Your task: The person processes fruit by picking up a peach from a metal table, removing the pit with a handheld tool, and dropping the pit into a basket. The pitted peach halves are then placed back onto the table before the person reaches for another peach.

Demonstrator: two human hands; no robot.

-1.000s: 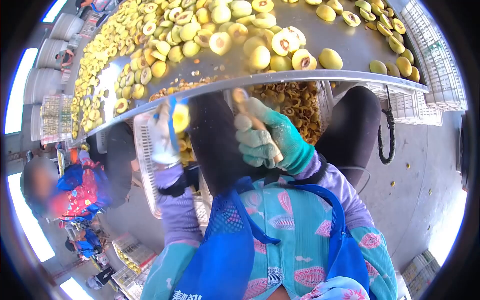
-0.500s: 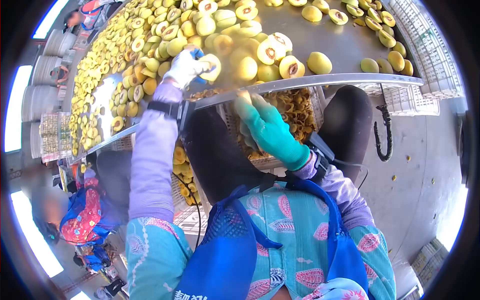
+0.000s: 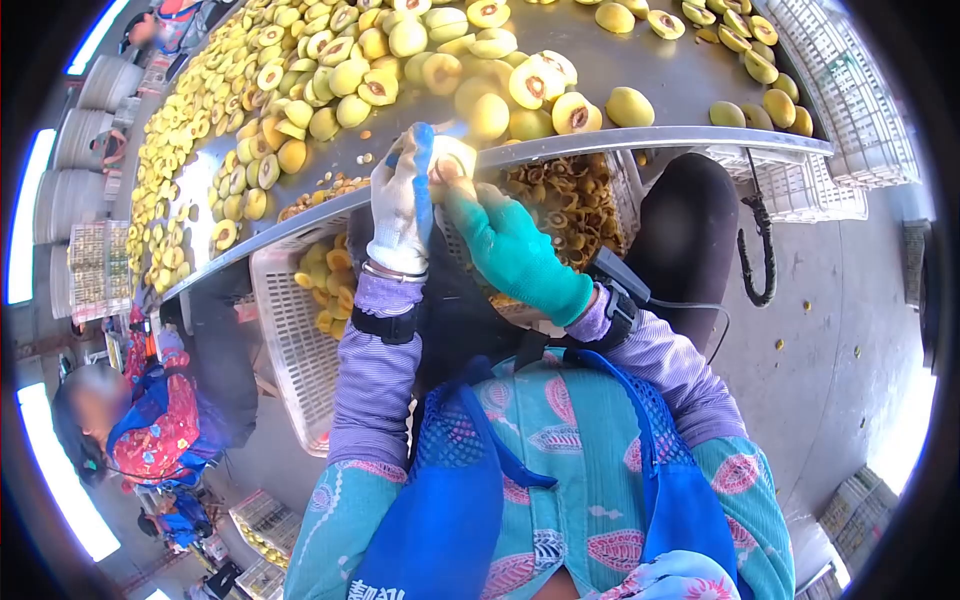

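We hold one peach (image 3: 452, 160) right at the near edge of the counter (image 3: 690, 95), pressed between our two gloved hands. The left hand (image 3: 400, 205), in a white and blue glove, is closed around the peach's left side. The right hand (image 3: 510, 250), in a teal glove, meets the peach from the right with curled fingers; we cannot tell whether it grips the fruit or something hidden in the palm.

Beyond the peach, the counter carries cut halves (image 3: 350, 75) and whole fruit, too many for us to count.

Below the edge we can see into two crates. One crate (image 3: 285, 340), under the left hand, holds yellow fruit pieces (image 3: 325, 280). The other crate (image 3: 628, 190), behind the right hand, holds brown pits (image 3: 560, 200).

One other person (image 3: 150, 420) sits well apart, to our lower left.
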